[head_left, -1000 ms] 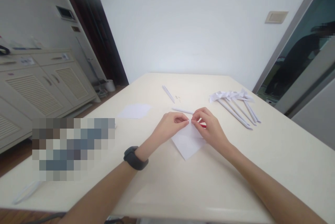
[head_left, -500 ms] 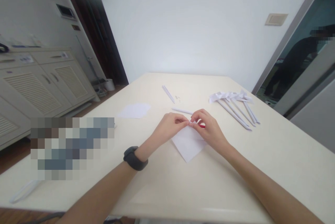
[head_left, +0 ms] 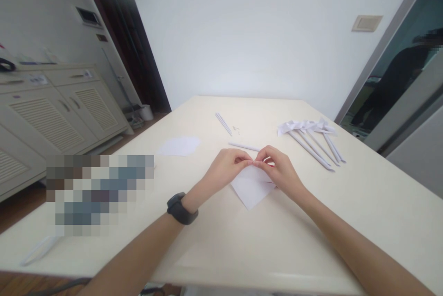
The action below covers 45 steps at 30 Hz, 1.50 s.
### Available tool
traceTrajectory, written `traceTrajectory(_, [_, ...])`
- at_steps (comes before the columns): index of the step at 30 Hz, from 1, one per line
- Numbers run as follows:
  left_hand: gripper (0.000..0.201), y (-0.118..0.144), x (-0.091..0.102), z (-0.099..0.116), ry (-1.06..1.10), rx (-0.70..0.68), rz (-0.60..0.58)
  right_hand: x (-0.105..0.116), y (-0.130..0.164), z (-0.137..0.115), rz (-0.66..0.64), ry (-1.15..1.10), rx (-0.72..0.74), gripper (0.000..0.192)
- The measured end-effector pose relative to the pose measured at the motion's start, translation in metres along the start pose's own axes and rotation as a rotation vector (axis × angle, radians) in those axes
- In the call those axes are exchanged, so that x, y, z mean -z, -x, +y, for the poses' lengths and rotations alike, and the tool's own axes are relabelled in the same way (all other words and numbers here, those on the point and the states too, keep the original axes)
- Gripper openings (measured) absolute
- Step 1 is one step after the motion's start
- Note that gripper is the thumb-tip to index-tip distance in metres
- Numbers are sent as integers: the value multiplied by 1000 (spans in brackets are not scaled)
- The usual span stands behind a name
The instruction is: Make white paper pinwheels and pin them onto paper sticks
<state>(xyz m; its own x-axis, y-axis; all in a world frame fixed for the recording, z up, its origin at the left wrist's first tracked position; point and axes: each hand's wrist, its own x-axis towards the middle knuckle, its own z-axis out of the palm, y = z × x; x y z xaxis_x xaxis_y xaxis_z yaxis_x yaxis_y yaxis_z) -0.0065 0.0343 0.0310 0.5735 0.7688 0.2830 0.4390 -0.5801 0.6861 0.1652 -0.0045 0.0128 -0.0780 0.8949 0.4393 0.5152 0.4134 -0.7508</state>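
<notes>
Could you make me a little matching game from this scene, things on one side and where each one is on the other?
Things:
1. folded white paper
2. bundle of paper pinwheels
3. flat white sheet
4. black wristband

Places:
A. on the left hand's wrist
B. far right part of the table
C. pinched at its top corner by the left hand and the right hand
D. lying alone on the table, left of the hands

Pairs: 1-C, 2-B, 3-D, 4-A
</notes>
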Motion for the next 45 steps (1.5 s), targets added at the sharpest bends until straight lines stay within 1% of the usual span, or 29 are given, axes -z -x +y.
traceTrajectory(4, [25, 0, 2, 3, -58, -45, 0, 0, -1, -1, -4, -18, -41, 17])
traceTrajectory(9, [24, 0, 2, 4, -96, -58, -7, 1, 0, 0, -9, -17, -59, 13])
traceTrajectory(23, [23, -1, 2, 7, -209, -78, -1, -1, 0, 1, 9, 15, -44, 12])
traceTrajectory(29, [23, -1, 0, 6, -217, -82, -2, -2, 0, 3, 14, 81, -4, 12])
traceTrajectory(34, [22, -2, -4, -1, -244, -89, 3, -4, 2, 5, -11, 271, 104, 14])
traceTrajectory(38, [25, -3, -6, -4, -276, -92, -8, -5, 4, 3, -26, 397, 169, 11])
traceTrajectory(45, [24, -3, -6, -4, -305, -86, -21, -6, 5, 3, -32, 442, 211, 12])
